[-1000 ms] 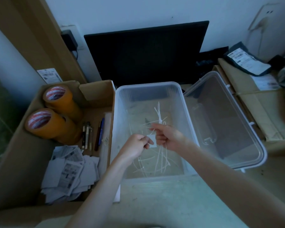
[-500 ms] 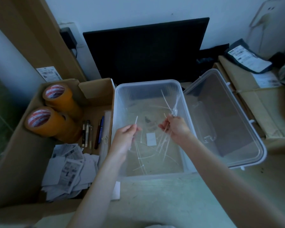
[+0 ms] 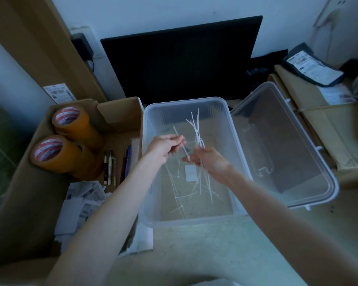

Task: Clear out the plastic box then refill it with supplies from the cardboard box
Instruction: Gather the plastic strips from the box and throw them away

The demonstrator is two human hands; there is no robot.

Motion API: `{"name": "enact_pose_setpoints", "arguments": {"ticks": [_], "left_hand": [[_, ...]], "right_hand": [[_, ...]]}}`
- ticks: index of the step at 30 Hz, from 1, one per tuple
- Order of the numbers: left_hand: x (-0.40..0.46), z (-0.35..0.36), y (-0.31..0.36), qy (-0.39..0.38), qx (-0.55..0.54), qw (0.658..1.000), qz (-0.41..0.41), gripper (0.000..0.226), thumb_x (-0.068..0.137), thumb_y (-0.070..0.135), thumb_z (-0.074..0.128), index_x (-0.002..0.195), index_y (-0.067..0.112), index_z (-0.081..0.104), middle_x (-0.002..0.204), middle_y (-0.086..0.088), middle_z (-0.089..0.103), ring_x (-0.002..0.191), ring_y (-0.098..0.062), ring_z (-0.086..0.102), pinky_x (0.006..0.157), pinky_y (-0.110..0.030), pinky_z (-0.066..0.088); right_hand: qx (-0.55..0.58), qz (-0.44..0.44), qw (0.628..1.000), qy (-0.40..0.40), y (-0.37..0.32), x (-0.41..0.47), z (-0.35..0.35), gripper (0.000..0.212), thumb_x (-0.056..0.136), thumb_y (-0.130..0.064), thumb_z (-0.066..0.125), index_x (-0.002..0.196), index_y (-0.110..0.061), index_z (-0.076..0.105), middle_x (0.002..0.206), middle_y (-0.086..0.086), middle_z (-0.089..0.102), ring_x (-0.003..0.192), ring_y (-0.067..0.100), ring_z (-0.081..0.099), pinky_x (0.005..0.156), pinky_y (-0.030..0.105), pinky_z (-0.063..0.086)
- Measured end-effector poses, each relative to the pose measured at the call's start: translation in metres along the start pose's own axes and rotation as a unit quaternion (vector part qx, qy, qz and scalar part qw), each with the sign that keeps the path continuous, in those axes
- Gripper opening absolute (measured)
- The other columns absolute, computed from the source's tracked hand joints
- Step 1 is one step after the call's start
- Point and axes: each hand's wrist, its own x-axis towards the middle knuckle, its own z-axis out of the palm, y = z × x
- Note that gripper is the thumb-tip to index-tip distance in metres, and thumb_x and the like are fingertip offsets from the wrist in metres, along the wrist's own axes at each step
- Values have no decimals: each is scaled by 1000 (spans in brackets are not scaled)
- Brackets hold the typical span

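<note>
The clear plastic box stands open in the middle, its lid lying to the right. Both hands are above the box. My right hand grips a bundle of white cable ties that stick up and hang down. My left hand pinches a single white cable tie, its lower end close to my right hand. More loose cable ties and a small white label lie on the box floor. The cardboard box sits to the left.
In the cardboard box are two stacks of orange tape rolls, several pens and a pile of paper slips. A black monitor leans on the wall behind. Flat cardboard and a black parcel lie at the right.
Both hands rose from the box floor. My right hand lifted a bundle of ties; my left picked up one tie and moved it toward my right hand. The white label stayed on the floor.
</note>
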Motion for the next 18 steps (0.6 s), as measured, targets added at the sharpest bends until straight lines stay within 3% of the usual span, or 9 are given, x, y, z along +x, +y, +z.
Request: {"name": "enact_pose_setpoints", "arguments": {"ticks": [1,3,4,6,8,10,13,15,18], "left_hand": [[3,2,1,3,-15,1000,5,12,85,-4,63,97,-4,64,70,-6,69,52,-4,62,54,-13,53],[9,4,3,14,-33,999,17,5,85,-8,61,89,-6,63,75,-12,67,58,-10,65,57,-14,55],[11,4,4,18,-41,999,23,6,85,-10,60,84,-5,62,78,-14,65,63,-12,65,58,-15,56],[17,3,3,28,-49,998,37,12,85,-13,58,79,-3,60,81,-15,63,70,-17,65,59,-16,57],[20,3,3,34,-33,998,49,13,86,-12,58,78,-2,59,80,-14,62,69,-17,64,57,-16,56],[24,5,1,53,3,998,44,12,90,-8,56,81,1,57,75,-13,60,57,-13,63,49,-17,54],[32,2,-12,89,114,989,-30,11,98,3,43,91,4,51,74,-14,58,50,-20,59,40,-25,51],[37,-1,-26,87,284,953,-60,18,98,6,40,107,0,54,89,-21,64,65,-31,65,55,-35,57],[34,1,-48,52,516,853,-59,30,96,8,41,118,-5,58,115,-25,63,98,-37,66,69,-36,55]], "right_hand": [[-20,3,1000,-14,0,-2,0,37,104,-30,33,101,-2,57,83,5,74,95,17,68,95,27,40],[-8,8,999,-30,0,-4,1,37,105,-28,32,94,-1,55,62,0,69,66,11,67,75,20,43],[25,14,999,-33,-1,-6,2,34,105,-26,33,86,-6,52,50,-2,61,49,11,58,60,21,43],[64,25,997,-26,-1,-7,4,34,104,-27,36,74,-14,43,43,-5,38,36,10,33,42,22,33],[51,28,998,-2,-3,-9,4,35,103,-29,38,71,-16,43,42,-9,30,36,7,24,37,19,23],[28,28,999,25,-3,-9,2,35,103,-29,40,71,-15,45,40,-10,30,34,6,23,34,17,20],[43,36,996,74,-3,-8,-3,32,102,-22,38,72,-15,46,41,-8,30,32,6,22,34,16,18],[70,39,991,109,-5,-8,-7,30,101,-17,36,72,-14,45,43,-6,30,31,6,22,33,16,17],[96,26,985,140,-8,-9,-11,32,102,-18,35,72,-14,45,39,-9,30,31,7,22,33,17,18]]}}
